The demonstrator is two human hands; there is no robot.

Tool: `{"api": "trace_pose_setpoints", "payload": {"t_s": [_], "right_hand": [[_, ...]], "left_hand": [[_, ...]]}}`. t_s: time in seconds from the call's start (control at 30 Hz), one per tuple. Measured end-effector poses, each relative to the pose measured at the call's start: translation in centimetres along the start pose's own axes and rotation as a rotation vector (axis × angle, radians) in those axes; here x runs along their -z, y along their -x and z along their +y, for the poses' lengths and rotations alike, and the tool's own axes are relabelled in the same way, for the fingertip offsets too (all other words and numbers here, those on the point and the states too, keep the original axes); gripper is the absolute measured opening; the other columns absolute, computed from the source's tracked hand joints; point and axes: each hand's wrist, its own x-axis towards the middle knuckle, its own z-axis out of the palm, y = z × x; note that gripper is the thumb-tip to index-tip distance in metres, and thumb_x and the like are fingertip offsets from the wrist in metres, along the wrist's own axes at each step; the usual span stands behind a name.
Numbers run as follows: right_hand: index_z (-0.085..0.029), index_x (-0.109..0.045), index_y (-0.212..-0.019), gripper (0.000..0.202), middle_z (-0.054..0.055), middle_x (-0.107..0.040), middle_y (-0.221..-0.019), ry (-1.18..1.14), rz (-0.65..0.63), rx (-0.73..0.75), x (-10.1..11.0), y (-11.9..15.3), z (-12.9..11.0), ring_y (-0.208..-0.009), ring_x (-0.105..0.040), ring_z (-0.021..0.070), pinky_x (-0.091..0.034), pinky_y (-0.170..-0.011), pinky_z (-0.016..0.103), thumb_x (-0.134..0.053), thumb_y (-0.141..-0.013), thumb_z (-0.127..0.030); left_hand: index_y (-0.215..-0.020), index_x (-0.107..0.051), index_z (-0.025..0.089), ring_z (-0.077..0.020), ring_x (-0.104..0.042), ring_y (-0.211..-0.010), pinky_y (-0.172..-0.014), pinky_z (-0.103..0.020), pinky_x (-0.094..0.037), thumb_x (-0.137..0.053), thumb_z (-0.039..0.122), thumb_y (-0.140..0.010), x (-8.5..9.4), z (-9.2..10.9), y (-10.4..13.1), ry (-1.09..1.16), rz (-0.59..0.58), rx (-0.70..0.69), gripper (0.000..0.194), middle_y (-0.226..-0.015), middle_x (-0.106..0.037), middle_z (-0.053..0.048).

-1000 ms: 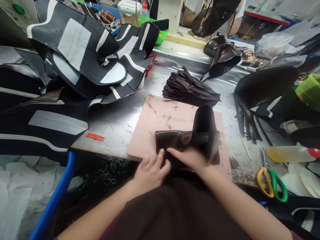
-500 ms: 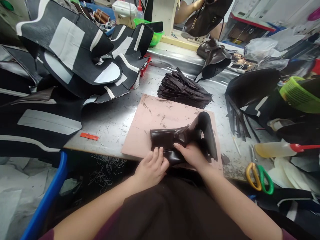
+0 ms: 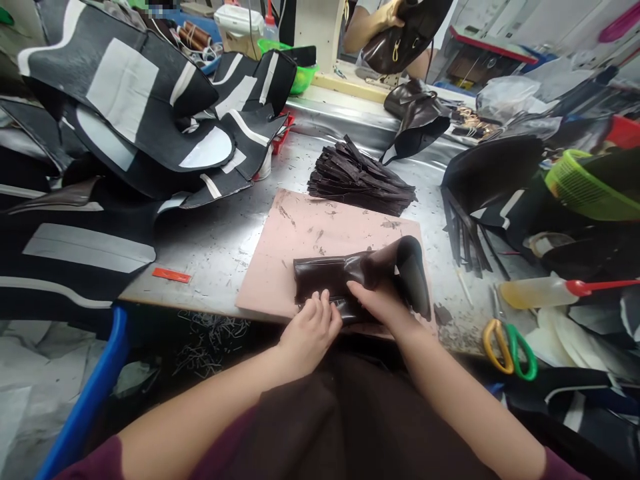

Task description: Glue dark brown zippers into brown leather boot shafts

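Left hand [image 3: 310,330] and right hand [image 3: 383,305] meet on the leather [image 3: 323,277]

You have the dark brown leather on the pink board [image 3: 270,250], near the bench's [image 3: 200,233] front edge, right before your apron [image 3: 340,420]. Its left part lies flat and folded; its right end flares up into a curved, open shape.

Your left fingers are bent and pressed together, their tips on the leather's near edge. Your left thumb is mostly hidden, so I cannot tell whether it pinches. Your right thumb lies out along the top of the leather, pointing toward your left hand; the other right fingers are out of sight, and I cannot tell whether they are spread or together. Your hands are near each other but apart.

Just beyond the board sits a heap of dark strips [image 3: 357,177]. To your left are a red tag [image 3: 171,275], a big pile of black panels [image 3: 150,120] with pale patches, and the blue rim of a bin [image 3: 95,393]. To your right lie the scissors [image 3: 511,347], with one orange and one green handle, and a red-tipped bottle [image 3: 535,293] on its side. Across the bench, a co-worker's hand [image 3: 387,17] holds a brown bag [image 3: 407,43].
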Motion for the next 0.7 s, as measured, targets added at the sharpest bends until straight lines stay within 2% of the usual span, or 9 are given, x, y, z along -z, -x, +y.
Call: {"api": "trace_pose_setpoints", "payload": {"t_s": [0.2,0.33,0.43,0.57,0.63,0.7], "right_hand": [[-0.019,-0.055,-0.061,0.021,0.002,-0.059,-0.053,-0.087,-0.02,-0.012,0.3,-0.3,0.7,-0.052,-0.058,0.0181,-0.043,-0.048,0.027,-0.06,-0.063,-0.04],[-0.019,-0.053,-0.057,0.024,0.001,-0.058,-0.052,-0.148,-0.031,-0.042,0.3,-0.2,0.9,-0.052,-0.057,0.016,-0.043,-0.052,0.026,-0.06,-0.064,-0.04],[-0.019,-0.051,-0.054,0.026,0.0,-0.058,-0.052,-0.139,-0.019,-0.05,0.4,0.3,0.7,-0.054,-0.057,0.0156,-0.044,-0.054,0.026,-0.059,-0.066,-0.041],[-0.022,-0.049,-0.049,0.029,0.001,-0.059,-0.051,-0.048,0.021,-0.077,0.4,0.8,0.1,-0.057,-0.058,0.0176,-0.045,-0.058,0.027,-0.057,-0.068,-0.042],[-0.022,-0.049,-0.048,0.029,0.002,-0.06,-0.053,-0.021,0.034,-0.109,0.2,0.9,-0.1,-0.059,-0.059,0.0188,-0.046,-0.06,0.028,-0.057,-0.068,-0.042],[-0.023,-0.051,-0.05,0.027,0.003,-0.061,-0.055,-0.022,0.025,-0.123,-0.1,0.9,-0.2,-0.061,-0.06,0.0199,-0.047,-0.061,0.029,-0.057,-0.069,-0.041]], "left_hand": [[-0.107,-0.053,0.002,-0.031,-0.057,-0.097,-0.08,-0.041,-0.037,-0.042,0.018,-0.082,0.2,0.1,-0.4,0.067,0.008,0.028,0.031,-0.115,-0.053,-0.027],[-0.12,-0.048,0.009,-0.0309,-0.057,-0.095,-0.079,-0.042,-0.038,-0.045,0.025,-0.081,0.1,0.0,-0.5,0.038,-0.014,-0.002,0.042,-0.124,-0.049,-0.02],[-0.124,-0.045,0.014,-0.0292,-0.055,-0.095,-0.081,-0.043,-0.037,-0.046,0.022,-0.08,-0.1,0.2,-0.5,0.052,-0.024,0.003,0.046,-0.129,-0.046,-0.015],[-0.116,-0.051,0.007,-0.0277,-0.055,-0.094,-0.082,-0.042,-0.035,-0.044,0.013,-0.078,0.1,0.7,-1.2,0.027,-0.021,0.018,0.038,-0.12,-0.052,-0.02],[-0.111,-0.053,0.004,-0.0284,-0.054,-0.097,-0.083,-0.041,-0.034,-0.044,0.013,-0.078,0.3,1.1,-1.7,-0.003,-0.021,0.01,0.035,-0.114,-0.055,-0.022],[-0.113,-0.052,0.006,-0.0288,-0.053,-0.099,-0.084,-0.042,-0.034,-0.043,0.016,-0.08,0.4,1.3,-2.0,-0.015,-0.024,0.001,0.036,-0.114,-0.056,-0.021]]}}
